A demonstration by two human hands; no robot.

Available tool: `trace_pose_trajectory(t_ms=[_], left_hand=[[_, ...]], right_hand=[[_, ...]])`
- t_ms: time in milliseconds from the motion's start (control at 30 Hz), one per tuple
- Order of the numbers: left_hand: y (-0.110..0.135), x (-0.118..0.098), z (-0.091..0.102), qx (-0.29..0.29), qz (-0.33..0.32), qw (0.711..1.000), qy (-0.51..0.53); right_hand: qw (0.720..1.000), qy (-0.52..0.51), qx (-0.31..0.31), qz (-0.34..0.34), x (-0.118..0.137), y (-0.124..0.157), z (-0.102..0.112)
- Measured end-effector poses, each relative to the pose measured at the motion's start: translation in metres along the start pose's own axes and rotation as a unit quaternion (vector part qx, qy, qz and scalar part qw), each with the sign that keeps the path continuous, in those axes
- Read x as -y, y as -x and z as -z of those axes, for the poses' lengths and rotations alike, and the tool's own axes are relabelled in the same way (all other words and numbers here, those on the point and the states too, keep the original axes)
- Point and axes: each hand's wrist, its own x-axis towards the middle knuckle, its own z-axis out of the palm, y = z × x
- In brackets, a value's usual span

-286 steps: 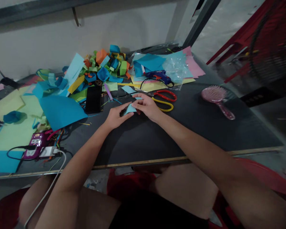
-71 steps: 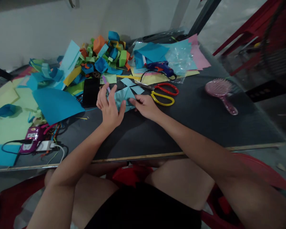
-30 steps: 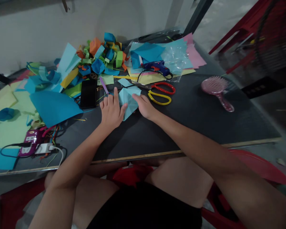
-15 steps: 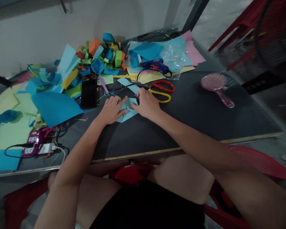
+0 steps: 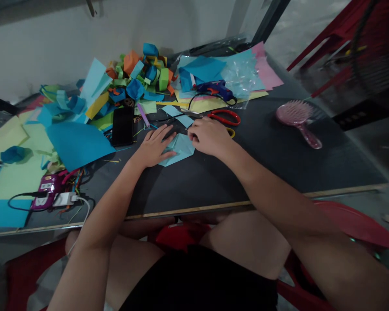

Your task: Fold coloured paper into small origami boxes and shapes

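Note:
A light blue folded paper [image 5: 182,150] lies on the dark table in front of me. My left hand [image 5: 154,147] rests flat on its left part, fingers spread. At the paper's upper right edge, my right hand [image 5: 210,135] is closed with curled fingers. What those fingers hold, if anything, is hidden. Scissors [image 5: 225,117] with red and yellow handles lie just behind my right hand, which partly covers the yellow loop. A light blue paper strip [image 5: 173,113] lies under the blades.
Behind are a heap of folded colored papers [image 5: 134,88], a black phone [image 5: 122,126] and a blue glue gun [image 5: 216,89]. A pink hairbrush [image 5: 298,119] lies right. At left are a purple power socket [image 5: 48,190] with cords and paper sheets [image 5: 22,177].
My right hand has slid right across the paper to its edge, uncovering more of it and covering more of the yellow scissor handle. My left hand stays on the paper.

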Motion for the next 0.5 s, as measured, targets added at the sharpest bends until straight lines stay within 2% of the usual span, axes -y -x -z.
trace_pose_trajectory(t_ms=[67,133,233,333,500], left_hand=[[0.000,-0.002,0.003,-0.019,0.005,1.000,-0.005],[0.000,-0.005,0.007,-0.048,0.009,0.999,-0.008],[0.000,-0.011,0.011,-0.064,-0.009,0.998,-0.006],[0.005,-0.016,0.012,-0.026,-0.049,0.998,0.000],[0.023,-0.020,0.012,-0.035,-0.041,0.998,0.033]], right_hand=[[0.996,-0.043,0.027,0.075,0.001,-0.001,0.001],[0.982,-0.104,0.083,0.130,0.004,-0.003,0.001],[0.964,-0.182,0.140,0.137,0.010,-0.005,0.000],[0.948,-0.243,0.153,0.140,0.008,-0.006,0.001],[0.929,-0.255,0.194,0.184,-0.002,-0.010,0.003]])
